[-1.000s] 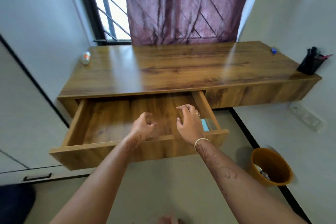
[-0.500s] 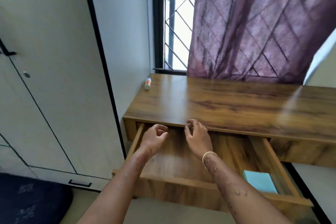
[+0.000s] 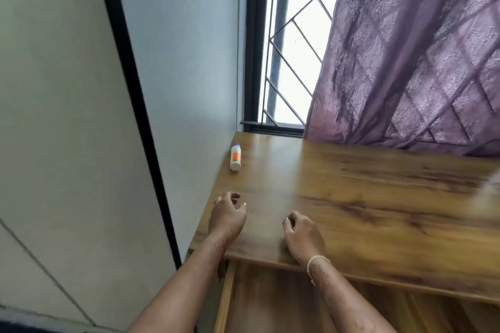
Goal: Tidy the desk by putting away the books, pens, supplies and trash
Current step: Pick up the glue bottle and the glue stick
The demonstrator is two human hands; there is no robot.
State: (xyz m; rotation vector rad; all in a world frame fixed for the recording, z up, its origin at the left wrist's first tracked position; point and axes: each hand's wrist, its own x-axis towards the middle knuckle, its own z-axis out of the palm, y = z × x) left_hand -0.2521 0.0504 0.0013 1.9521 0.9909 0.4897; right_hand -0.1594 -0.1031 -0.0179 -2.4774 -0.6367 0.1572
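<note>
**Desk with one bottle by the wall, both hands empty**

The desk (image 3: 378, 197) runs off the right edge, its top smeared by blur. A small white bottle (image 3: 235, 157) with an orange label lies at its far left corner, just beside the wall; the print is too small to read. The left hand (image 3: 227, 213) and right hand (image 3: 303, 238) are over the near left part of the top, fingers loosely curled and holding nothing. Whether they touch the wood I cannot tell. Below, the open drawer (image 3: 270, 303) is cut off by the frame and partly covered by the arms.
</note>
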